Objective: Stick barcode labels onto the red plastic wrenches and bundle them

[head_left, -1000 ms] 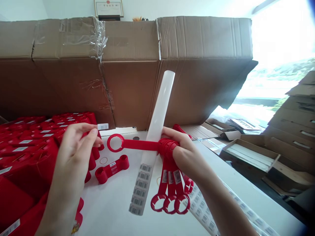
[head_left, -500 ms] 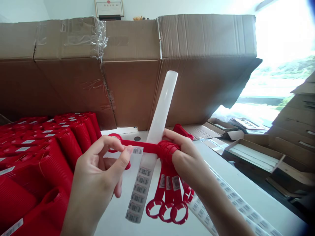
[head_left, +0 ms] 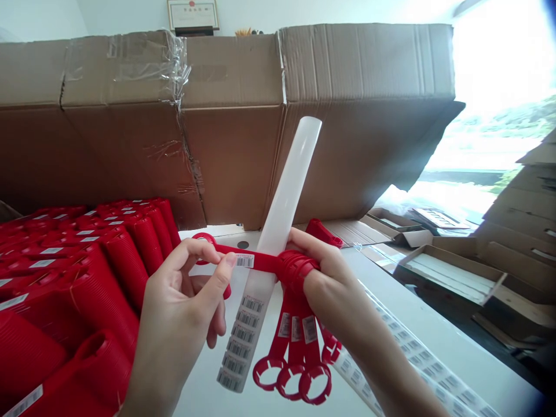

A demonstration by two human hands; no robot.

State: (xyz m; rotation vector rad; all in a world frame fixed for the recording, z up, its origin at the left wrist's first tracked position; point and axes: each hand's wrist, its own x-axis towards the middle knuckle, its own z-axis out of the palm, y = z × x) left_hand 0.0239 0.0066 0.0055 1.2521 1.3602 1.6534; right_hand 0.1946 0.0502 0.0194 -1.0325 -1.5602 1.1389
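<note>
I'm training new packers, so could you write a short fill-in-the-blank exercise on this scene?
1. The left hand holds a barcode sticker against the ____ strap.
2. The right hand grips the strap's ribbed end, and the other straps hanging below it each end in a ____.
3. The translucent white tube rises in front of a large ____ box.

Missing words: red; ring; cardboard.
</note>
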